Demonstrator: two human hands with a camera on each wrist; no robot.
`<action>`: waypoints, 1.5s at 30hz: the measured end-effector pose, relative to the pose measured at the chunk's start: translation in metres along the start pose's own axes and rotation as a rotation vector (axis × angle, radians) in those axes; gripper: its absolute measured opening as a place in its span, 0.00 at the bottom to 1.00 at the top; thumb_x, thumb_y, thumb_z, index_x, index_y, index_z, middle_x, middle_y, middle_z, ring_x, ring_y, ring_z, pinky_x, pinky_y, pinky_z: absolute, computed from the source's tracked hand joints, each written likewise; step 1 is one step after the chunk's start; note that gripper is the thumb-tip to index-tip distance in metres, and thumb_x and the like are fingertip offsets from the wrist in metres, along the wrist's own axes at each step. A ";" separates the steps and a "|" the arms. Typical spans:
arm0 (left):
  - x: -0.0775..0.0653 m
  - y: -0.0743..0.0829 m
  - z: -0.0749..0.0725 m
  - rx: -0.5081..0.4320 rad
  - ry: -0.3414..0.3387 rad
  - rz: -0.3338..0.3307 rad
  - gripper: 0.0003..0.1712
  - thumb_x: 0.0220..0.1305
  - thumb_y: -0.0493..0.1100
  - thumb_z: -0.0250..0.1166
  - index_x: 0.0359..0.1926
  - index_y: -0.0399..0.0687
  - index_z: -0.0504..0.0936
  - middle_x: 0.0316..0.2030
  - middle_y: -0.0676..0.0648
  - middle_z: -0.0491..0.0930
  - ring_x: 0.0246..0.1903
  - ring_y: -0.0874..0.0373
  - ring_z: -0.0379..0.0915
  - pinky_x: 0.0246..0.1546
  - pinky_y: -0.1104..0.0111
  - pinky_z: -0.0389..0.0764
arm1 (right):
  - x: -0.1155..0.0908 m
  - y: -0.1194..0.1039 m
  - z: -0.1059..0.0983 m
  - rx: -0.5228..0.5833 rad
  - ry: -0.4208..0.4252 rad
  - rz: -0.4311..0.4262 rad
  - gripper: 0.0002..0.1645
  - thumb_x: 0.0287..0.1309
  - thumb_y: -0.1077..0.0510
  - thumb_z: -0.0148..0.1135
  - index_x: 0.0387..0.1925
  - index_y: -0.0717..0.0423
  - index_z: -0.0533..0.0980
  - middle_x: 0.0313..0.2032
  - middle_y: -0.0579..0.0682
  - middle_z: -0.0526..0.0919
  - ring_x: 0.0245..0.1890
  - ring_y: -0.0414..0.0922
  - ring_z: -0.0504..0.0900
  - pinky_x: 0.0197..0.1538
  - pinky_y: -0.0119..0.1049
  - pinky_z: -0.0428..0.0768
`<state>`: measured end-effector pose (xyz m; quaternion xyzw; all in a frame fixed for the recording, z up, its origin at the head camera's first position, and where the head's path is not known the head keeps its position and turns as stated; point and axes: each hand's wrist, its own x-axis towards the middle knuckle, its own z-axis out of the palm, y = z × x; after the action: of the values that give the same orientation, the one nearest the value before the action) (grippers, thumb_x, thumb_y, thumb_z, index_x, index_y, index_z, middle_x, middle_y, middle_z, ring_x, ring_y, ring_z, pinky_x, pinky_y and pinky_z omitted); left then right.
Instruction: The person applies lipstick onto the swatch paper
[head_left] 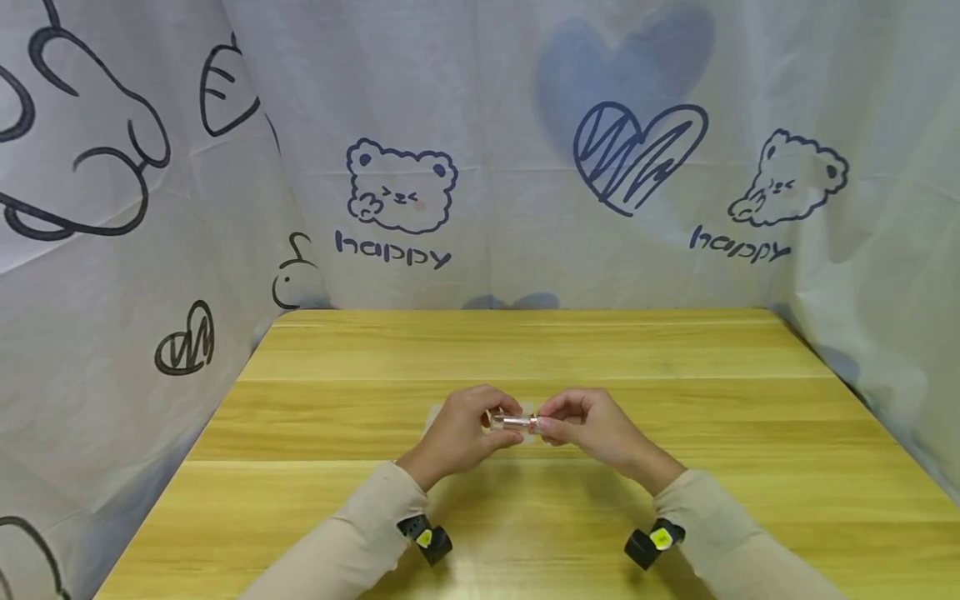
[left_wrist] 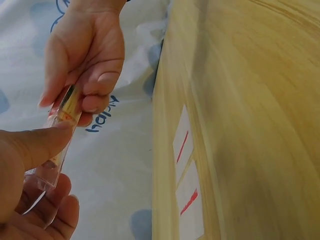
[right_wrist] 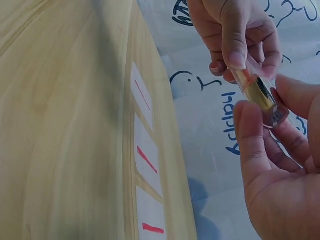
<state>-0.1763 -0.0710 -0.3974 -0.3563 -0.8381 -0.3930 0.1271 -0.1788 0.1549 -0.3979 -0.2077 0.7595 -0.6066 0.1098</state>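
Above the middle of the table, both hands hold one small clear lipstick tube (head_left: 513, 422) with a shiny metallic core. My left hand (head_left: 465, 429) pinches its left end between thumb and fingers. At the other end, my right hand (head_left: 600, 429) grips it by a reddish-gold part. In the left wrist view the clear casing (left_wrist: 47, 175) shows beside the left thumb. The right wrist view shows the gold core (right_wrist: 260, 92) through the clear wall. Fingers cover parts of both ends.
White paper cards (right_wrist: 145, 150) with red strokes lie on the wooden table (head_left: 337, 500) below the hands; in the head view the hands mostly hide them. A white cloth (head_left: 510, 208) with drawn bears and hearts hangs behind the table and along its sides.
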 end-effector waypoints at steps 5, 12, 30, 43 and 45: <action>0.002 -0.001 -0.002 -0.021 -0.029 -0.025 0.15 0.49 0.37 0.77 0.39 0.42 0.84 0.36 0.50 0.83 0.31 0.60 0.75 0.31 0.65 0.80 | -0.001 -0.001 -0.003 -0.092 -0.073 -0.019 0.14 0.60 0.63 0.66 0.44 0.70 0.78 0.34 0.54 0.82 0.34 0.48 0.82 0.39 0.39 0.83; 0.005 -0.002 -0.006 -0.032 -0.064 -0.062 0.23 0.55 0.40 0.74 0.52 0.41 0.82 0.45 0.46 0.83 0.38 0.55 0.78 0.36 0.61 0.82 | -0.003 0.002 -0.008 -0.140 -0.066 -0.014 0.14 0.64 0.64 0.62 0.48 0.70 0.77 0.36 0.55 0.81 0.38 0.51 0.79 0.40 0.36 0.81; -0.016 -0.054 -0.037 0.092 -0.167 -0.438 0.24 0.58 0.39 0.72 0.55 0.41 0.80 0.52 0.43 0.79 0.48 0.48 0.76 0.47 0.57 0.78 | -0.008 0.037 -0.046 -0.189 0.241 0.087 0.15 0.63 0.64 0.62 0.48 0.70 0.73 0.42 0.57 0.78 0.42 0.48 0.77 0.43 0.33 0.79; -0.022 -0.077 -0.037 0.214 -0.274 -0.490 0.24 0.46 0.40 0.79 0.45 0.36 0.84 0.48 0.40 0.80 0.53 0.45 0.73 0.55 0.55 0.73 | -0.005 0.054 -0.062 -0.448 0.222 0.131 0.10 0.57 0.66 0.67 0.40 0.64 0.75 0.35 0.52 0.79 0.36 0.45 0.77 0.40 0.37 0.77; -0.021 -0.079 -0.036 0.231 -0.287 -0.486 0.24 0.46 0.40 0.80 0.45 0.35 0.84 0.47 0.40 0.81 0.52 0.45 0.74 0.55 0.56 0.73 | -0.005 0.056 -0.063 -0.472 0.216 0.123 0.13 0.56 0.66 0.68 0.42 0.66 0.75 0.34 0.51 0.80 0.36 0.45 0.77 0.41 0.38 0.77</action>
<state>-0.2187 -0.1429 -0.4292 -0.1806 -0.9473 -0.2597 -0.0506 -0.2109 0.2226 -0.4376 -0.1150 0.8985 -0.4235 0.0131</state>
